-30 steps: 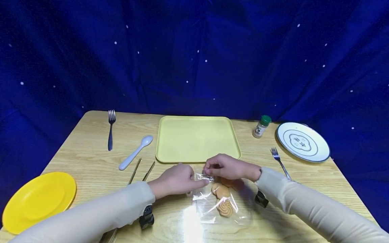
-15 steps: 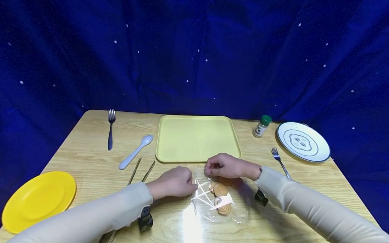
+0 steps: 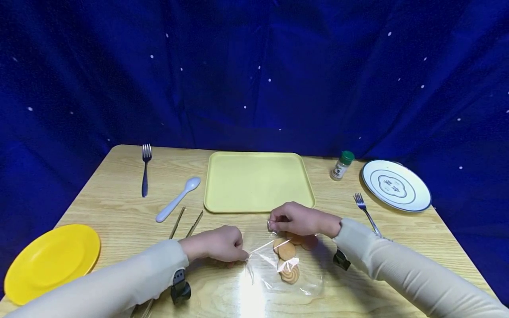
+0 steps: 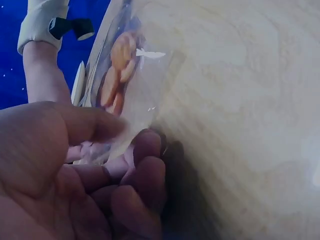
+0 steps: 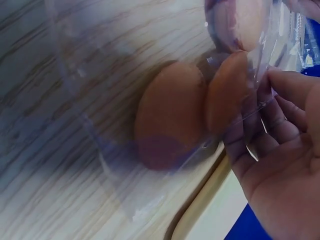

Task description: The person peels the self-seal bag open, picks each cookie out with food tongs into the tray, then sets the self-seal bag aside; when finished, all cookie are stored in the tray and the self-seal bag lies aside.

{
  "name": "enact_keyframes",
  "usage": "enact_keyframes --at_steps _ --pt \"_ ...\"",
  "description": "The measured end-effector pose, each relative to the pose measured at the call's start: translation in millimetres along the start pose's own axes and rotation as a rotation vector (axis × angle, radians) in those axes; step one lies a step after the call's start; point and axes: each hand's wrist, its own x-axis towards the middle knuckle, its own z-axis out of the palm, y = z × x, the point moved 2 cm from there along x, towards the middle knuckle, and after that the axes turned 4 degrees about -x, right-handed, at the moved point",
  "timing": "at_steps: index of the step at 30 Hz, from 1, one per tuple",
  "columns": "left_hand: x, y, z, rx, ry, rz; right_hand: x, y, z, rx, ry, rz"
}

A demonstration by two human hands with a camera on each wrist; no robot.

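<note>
A clear plastic bag point(image 3: 268, 276) lies on the table in front of me, with several round cookies point(image 3: 286, 250) inside; one has a swirled top. My left hand point(image 3: 216, 244) pinches the bag's left edge between thumb and fingers. At the bag's far edge, my right hand point(image 3: 296, 218) pinches the film with curled fingers. The right wrist view shows cookies point(image 5: 170, 115) through the film, close beside the right hand point(image 5: 280, 145). In the left wrist view the bag point(image 4: 150, 80) stretches away from the left hand's thumb and fingers point(image 4: 147, 175).
Behind the hands lies a yellow tray point(image 3: 258, 183). To the left are tongs point(image 3: 193, 224), a white spoon point(image 3: 176, 201), a fork point(image 3: 145, 172) and a yellow plate point(image 3: 51, 263). On the right are a green-capped shaker point(image 3: 341, 167), another fork point(image 3: 366, 212) and a white plate point(image 3: 397, 185).
My left hand has moved left and slightly nearer, drawing the bag's edge along and spreading the film. The cookies have shifted slightly left. My right hand has hardly moved.
</note>
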Motion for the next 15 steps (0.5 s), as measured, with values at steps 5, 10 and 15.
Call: enact_keyframes --at_steps 5,10,15 --pt "-2.8 1.3 7.7 -0.113 -0.031 -0.093 -1 0 -1.0 -0.014 0.013 -0.005" --pt "-2.6 -0.5 7.8 -0.146 -0.026 -0.123 -6 2 -3.9 -0.017 -0.005 0.016" --pt "-2.3 -4.2 6.9 -0.211 -0.051 -0.132 -17 8 -9.6 -0.067 -0.023 0.059"
